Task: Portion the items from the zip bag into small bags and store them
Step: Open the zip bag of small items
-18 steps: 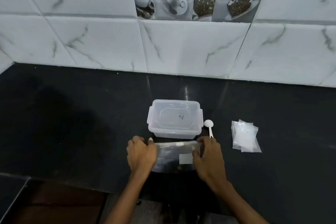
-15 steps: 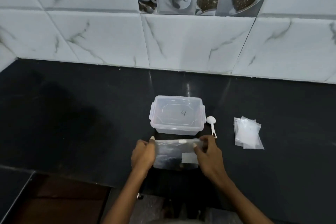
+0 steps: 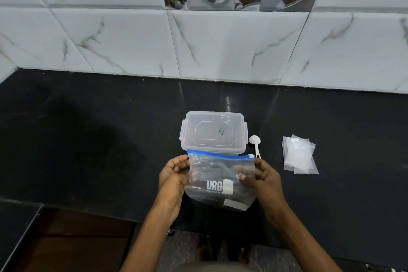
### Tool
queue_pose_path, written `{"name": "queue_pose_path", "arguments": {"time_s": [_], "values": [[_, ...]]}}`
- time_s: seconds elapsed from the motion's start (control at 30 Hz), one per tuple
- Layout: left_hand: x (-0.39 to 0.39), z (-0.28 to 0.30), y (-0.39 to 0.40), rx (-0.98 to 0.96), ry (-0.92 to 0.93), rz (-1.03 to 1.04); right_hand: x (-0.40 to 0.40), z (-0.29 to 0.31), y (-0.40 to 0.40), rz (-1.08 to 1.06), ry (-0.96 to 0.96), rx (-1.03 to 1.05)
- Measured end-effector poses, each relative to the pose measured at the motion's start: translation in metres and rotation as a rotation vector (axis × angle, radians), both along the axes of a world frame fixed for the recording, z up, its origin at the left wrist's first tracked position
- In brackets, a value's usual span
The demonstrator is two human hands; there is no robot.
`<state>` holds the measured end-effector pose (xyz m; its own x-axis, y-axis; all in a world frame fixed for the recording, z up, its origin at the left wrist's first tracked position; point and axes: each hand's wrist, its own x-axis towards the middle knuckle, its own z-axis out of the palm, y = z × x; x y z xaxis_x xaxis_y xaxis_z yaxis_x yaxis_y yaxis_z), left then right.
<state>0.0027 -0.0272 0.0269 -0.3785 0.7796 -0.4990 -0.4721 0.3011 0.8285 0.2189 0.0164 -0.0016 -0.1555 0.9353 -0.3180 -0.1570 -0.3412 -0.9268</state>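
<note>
Head view looks down on my two hands holding the zip bag [image 3: 220,180] upright above the near edge of the black worktop [image 3: 88,139]. My left hand [image 3: 173,178] has its grip curled round the bag's left edge; my right hand [image 3: 263,178] pinches the right side, thumb on the front. Its blue zip strip runs along the top. Just behind it sits a clear lidded container [image 3: 213,132], a white spoon [image 3: 256,144] beside that, and a stack of small bags [image 3: 300,154] further right.
</note>
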Motion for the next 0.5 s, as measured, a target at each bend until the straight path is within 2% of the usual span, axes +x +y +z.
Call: {"name": "queue_pose_path", "arguments": {"time_s": [0.1, 0.2, 0.37, 0.43, 0.5], "values": [[0.003, 0.006, -0.001, 0.084, 0.009, -0.088, 0.007, 0.011, 0.002, -0.026, -0.005, 0.119], [0.011, 0.014, 0.001, 0.116, 0.21, -0.067, 0.011, 0.022, 0.006, -0.047, -0.054, 0.236], [0.026, 0.022, 0.011, 0.057, 0.462, 0.056, 0.015, 0.038, 0.01, 0.006, -0.147, 0.384], [0.032, 0.027, 0.011, 0.071, 0.665, 0.087, 0.015, 0.04, 0.01, 0.023, -0.21, 0.428], [0.041, 0.035, 0.008, 0.153, 0.968, 0.103, 0.016, 0.04, 0.011, 0.02, -0.266, 0.481]]}}
